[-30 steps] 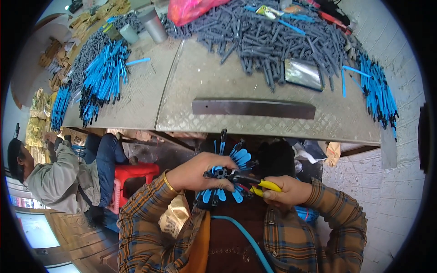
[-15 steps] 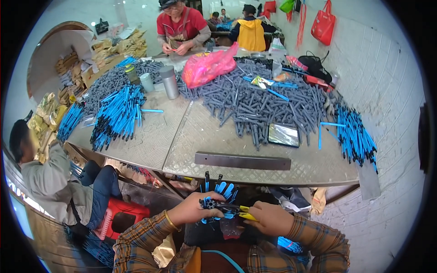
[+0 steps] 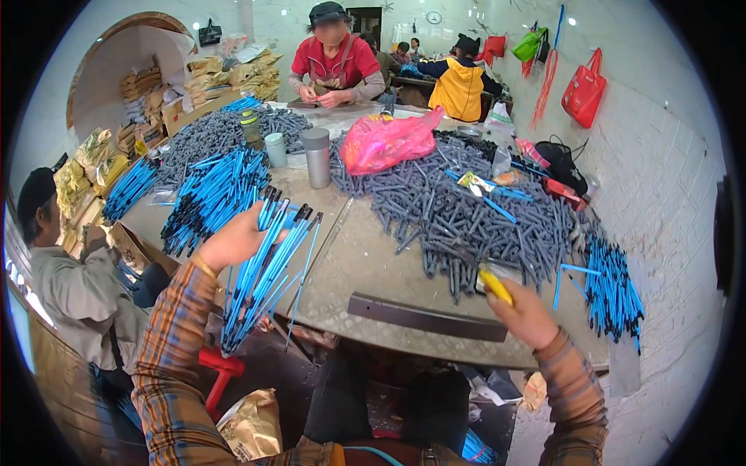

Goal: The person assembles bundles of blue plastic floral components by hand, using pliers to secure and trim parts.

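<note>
My left hand [image 3: 231, 239] is closed round a bundle of thin blue rods with black ends [image 3: 266, 279], held above the table's front edge, its lower tips hanging and fanned out. Beyond it lies a large heap of similar blue rods [image 3: 210, 198]. In my right hand [image 3: 530, 317] are pliers with yellow handles [image 3: 496, 287], pointing away over the table. Their dark jaws blend into the pile of grey ribbed tubes [image 3: 474, 213] behind. A flat rectangular thing with a shiny face [image 3: 507, 273] lies there, partly hidden by the pliers.
A dark metal bar [image 3: 426, 317] lies along the front of the table [image 3: 326, 287]. Farther back are a grey canister [image 3: 316, 159], a pale cup [image 3: 275, 149] and a pink plastic bag [image 3: 388, 144]. More blue rods [image 3: 610, 287] lie right. Co-workers sit left and stand across.
My hands have parted and risen from above my lap. The left carried the rod bundle leftward and up; the right took the pliers rightward over the table. The view has tilted up.
</note>
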A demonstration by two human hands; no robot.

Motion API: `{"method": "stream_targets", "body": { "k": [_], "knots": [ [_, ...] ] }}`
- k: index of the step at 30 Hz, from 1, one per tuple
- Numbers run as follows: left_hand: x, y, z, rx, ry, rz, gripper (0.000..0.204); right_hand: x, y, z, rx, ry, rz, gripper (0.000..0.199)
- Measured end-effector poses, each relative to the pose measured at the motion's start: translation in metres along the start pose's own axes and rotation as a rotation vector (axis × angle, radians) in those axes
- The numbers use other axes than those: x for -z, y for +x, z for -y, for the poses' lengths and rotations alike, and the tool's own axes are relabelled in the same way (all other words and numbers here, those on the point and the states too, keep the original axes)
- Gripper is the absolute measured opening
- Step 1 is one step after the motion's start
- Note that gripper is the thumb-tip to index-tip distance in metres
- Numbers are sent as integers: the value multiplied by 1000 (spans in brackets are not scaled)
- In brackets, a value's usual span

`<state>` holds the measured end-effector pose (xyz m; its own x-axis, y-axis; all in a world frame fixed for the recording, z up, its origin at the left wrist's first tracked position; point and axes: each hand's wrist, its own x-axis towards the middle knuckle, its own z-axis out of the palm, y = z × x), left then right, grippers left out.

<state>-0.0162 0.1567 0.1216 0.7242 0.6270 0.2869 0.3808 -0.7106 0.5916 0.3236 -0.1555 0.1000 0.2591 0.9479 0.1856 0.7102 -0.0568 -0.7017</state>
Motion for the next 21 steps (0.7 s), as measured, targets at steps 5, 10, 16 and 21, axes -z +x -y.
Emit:
{"method": "stream_targets", "body": {
  "k": [5, 10, 16, 21],
  "knots": [
    [-11, 43, 68, 243, 82, 25, 48, 20, 126, -10, 319, -417, -241, 24],
    [-26, 45, 55, 172, -10, -267, 47, 22, 254, -6, 359, -663, -350, 28],
    [-14, -6, 35, -28, 243, -204, 51, -5, 373, -8, 329, -726, -418, 30],
    [-16, -60, 57, 119, 178, -143, 52, -52, 383, -36, 284, -1089, -39, 32]
  ]
}}
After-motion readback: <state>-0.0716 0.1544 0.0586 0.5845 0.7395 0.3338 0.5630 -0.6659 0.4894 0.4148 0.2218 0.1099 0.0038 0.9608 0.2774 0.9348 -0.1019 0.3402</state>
